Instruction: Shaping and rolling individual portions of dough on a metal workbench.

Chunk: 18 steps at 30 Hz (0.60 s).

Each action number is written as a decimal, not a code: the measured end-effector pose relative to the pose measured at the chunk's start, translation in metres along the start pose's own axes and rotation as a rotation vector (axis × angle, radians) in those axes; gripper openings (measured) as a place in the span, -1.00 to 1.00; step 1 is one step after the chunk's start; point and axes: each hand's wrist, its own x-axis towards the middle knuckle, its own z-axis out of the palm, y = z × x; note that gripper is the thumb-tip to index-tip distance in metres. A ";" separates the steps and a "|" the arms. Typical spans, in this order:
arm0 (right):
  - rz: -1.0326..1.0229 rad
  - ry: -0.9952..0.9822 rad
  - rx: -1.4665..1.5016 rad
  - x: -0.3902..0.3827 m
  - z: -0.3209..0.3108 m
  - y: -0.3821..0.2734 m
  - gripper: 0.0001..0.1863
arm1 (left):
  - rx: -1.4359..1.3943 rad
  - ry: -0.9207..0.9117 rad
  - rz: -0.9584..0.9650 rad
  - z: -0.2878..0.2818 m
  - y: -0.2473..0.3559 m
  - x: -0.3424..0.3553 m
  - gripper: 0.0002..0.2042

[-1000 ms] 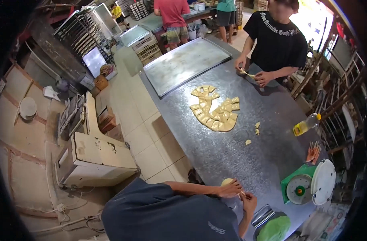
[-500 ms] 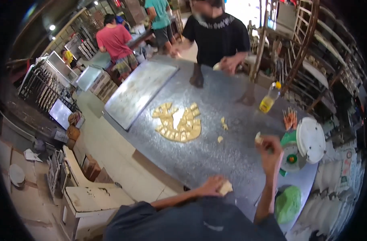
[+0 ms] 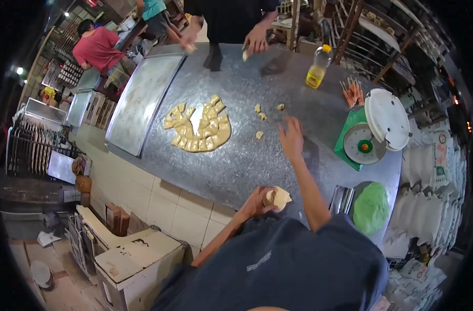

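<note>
My left hand is closed around a pale lump of dough at the table's near edge. Farther out, my right hand reaches over the metal table with its fingers extended and nothing in them. Just beyond its fingertips is a small dough scrap; other scraps lie to its left. Left of centre, cut dough pieces form a curved, flattened mass with a gap in the middle. Across the table, a co-worker's hand is at a small piece of dough.
A green scale with a white round pan stands at the right, near an oil bottle and orange-brown sticks. Green dough or a green bag lies at the near right. A large metal tray covers the left side.
My right hand has moved left from beside the scale and let go of its dough scrap, which lies near the others. My left hand keeps its lump. The view has shifted.
</note>
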 end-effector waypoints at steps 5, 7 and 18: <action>0.362 -0.526 -0.032 -0.131 -0.047 0.067 -0.61 | 0.048 0.057 -0.099 -0.008 0.006 0.002 -0.26; 0.442 -0.694 0.011 -0.179 -0.066 0.076 -0.61 | 0.126 0.055 -0.059 -0.007 0.005 0.006 -0.27; 0.354 -0.495 0.145 -0.215 -0.071 0.061 -0.71 | 0.327 -0.129 0.102 0.060 -0.020 0.049 -0.04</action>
